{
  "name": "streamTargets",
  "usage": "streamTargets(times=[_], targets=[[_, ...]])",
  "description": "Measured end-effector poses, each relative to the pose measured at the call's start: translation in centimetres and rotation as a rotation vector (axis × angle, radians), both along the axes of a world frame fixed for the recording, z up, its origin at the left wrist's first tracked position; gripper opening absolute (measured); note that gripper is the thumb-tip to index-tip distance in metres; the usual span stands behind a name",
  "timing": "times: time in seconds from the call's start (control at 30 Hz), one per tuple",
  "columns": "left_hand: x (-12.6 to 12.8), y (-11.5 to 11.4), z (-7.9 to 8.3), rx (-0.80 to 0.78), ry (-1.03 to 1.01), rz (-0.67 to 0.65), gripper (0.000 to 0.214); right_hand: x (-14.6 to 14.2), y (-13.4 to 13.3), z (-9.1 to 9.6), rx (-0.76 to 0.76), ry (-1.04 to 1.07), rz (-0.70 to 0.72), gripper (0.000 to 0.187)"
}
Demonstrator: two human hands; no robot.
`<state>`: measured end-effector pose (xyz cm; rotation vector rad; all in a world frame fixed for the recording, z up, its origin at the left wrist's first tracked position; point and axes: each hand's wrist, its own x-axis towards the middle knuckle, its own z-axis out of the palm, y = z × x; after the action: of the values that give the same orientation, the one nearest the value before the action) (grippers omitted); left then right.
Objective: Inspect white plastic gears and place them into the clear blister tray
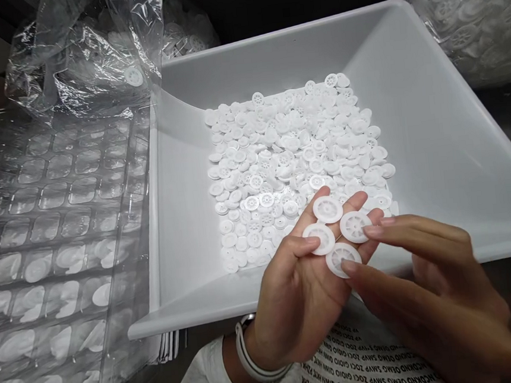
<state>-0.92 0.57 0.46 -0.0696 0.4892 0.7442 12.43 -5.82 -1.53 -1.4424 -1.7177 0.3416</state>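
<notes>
- Far left: clear blister trays, white discs in the lower pockets.
- Centre: grey bin holding a spread pile of white spoked plastic discs.
- Left hand: open, palm up above the bin's near edge, four discs lying on it.
- Right hand: half-curled, fingertips on the lowest disc; I can't tell if it's gripping.
- Far right: plastic bag of discs.
- My read: the step in hand is handling these four; the next move calls for a rim pinch.
</notes>
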Motion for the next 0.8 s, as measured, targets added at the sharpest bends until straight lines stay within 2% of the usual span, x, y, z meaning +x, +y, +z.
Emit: streamTargets(times=[0.13,0.37,0.47,0.8], targets=[[-0.1,0.0,-0.1,0.018,-0.012,-0.003,0.058,0.1,-0.2,0.4,0.025,-0.116,0.086,0.042],[-0.2,-0.2,-0.4,0.055,-0.053,-0.013,0.061,1.0,0.0,0.5,0.023,-0.164,0.099,0.041],[-0.3,-0.2,-0.3,0.064,-0.047,-0.038,0.062,0.9,0.2,0.4,0.047,-0.204,0.103,0.047],[-0.4,-0.1,-0.5,0.034,-0.055,-0.033,0.056,-0.7,1.4,0.7,0.059,-0.206,0.022,0.042]])
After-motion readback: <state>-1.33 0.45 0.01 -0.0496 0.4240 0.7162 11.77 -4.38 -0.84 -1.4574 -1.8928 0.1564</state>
